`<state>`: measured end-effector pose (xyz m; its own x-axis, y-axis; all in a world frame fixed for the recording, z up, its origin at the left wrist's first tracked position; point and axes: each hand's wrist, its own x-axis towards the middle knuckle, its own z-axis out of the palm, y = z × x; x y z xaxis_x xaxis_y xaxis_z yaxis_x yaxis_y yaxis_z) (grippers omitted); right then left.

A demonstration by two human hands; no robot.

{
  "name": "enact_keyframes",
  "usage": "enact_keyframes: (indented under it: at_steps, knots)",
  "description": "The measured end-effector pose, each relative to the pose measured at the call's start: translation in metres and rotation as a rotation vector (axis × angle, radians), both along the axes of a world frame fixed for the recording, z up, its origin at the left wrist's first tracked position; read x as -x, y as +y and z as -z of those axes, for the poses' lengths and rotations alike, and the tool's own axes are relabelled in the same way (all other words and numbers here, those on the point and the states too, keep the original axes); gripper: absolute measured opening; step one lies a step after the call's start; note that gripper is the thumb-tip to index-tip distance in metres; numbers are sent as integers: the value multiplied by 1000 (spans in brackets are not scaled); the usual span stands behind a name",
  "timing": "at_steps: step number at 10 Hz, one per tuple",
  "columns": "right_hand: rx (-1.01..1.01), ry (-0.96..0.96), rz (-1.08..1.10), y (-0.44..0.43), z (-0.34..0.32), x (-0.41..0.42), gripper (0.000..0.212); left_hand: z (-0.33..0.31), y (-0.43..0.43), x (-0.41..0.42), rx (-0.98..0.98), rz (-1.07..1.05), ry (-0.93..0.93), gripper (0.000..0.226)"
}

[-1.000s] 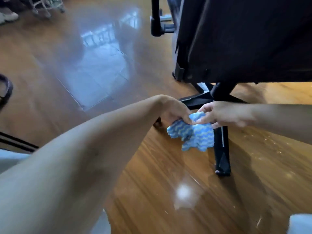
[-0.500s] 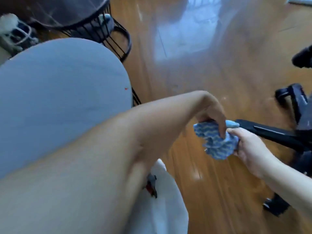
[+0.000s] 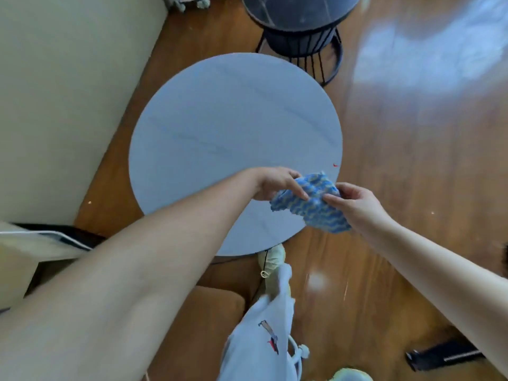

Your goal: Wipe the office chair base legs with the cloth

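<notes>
**Cloth held two-handed above round table edge**

Item 1: cloth (image 3: 310, 206), blue with pale wavy stripes, bunched and crumpled. Held in the air between both hands, over the near right rim of the round table (image 3: 220, 127) and the wooden floor (image 3: 412, 133) beside it.

Item 2: left hand (image 3: 275, 182), arm reaching in from lower left. Fingers curled down over the cloth's upper left part, pinching it against the thumb.

Item 3: right hand (image 3: 354, 203), arm reaching in from lower right. Fingertips pressed together on the cloth's right side, the rest of the fabric hanging below the palm.

Item 4: chair base leg (image 3: 442, 358), black, only one end visible at lower right on the floor (blurred, well apart from the cloth and both hands).

Item 5: dark wire-framed side table (image 3: 299, 26), top of view, behind the round table.

Item 6: white garment (image 3: 261, 339) with small printed motif, bottom centre.
</notes>
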<state>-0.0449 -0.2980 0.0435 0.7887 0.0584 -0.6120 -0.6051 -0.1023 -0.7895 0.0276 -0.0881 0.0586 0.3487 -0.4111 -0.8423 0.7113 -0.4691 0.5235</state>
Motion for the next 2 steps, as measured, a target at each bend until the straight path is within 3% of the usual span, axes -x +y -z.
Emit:
enact_keyframes:
  at_steps: [1, 2]
  knots:
    - [195, -4, -101, 52, 3, -20, 19, 8, 45, 14, -126, -332, -57, 32]
    - [613, -12, -170, 88, 6, -36, 36, 16, 77, 14, -250, -533, -113, 29]
